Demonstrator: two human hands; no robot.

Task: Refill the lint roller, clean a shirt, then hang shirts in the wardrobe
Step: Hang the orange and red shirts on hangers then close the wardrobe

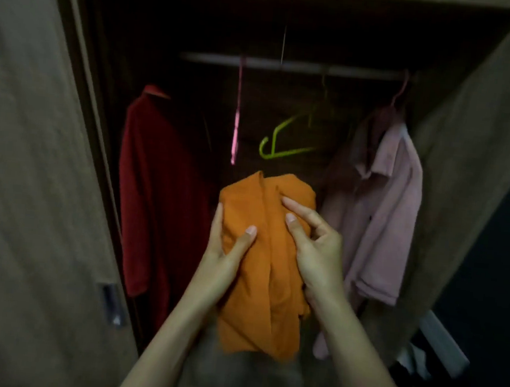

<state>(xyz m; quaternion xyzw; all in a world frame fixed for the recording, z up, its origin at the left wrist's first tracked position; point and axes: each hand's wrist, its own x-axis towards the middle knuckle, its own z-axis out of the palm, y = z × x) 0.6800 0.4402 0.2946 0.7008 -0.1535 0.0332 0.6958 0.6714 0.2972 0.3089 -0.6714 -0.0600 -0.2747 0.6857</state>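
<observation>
An orange shirt hangs bunched between my hands in front of the open wardrobe. My left hand grips its left edge, thumb on the front. My right hand holds its right side, thumb and forefinger lying on the cloth. Behind it runs the wardrobe rail. On the rail hang a red shirt at the left, a pink shirt on a pink hanger at the right, an empty pink hanger seen edge-on, and an empty green hanger.
A wooden wardrobe door with a metal handle stands open at the left. The other door stands at the right. The wardrobe's inside is dark. Pale things lie low at the right, too dim to name.
</observation>
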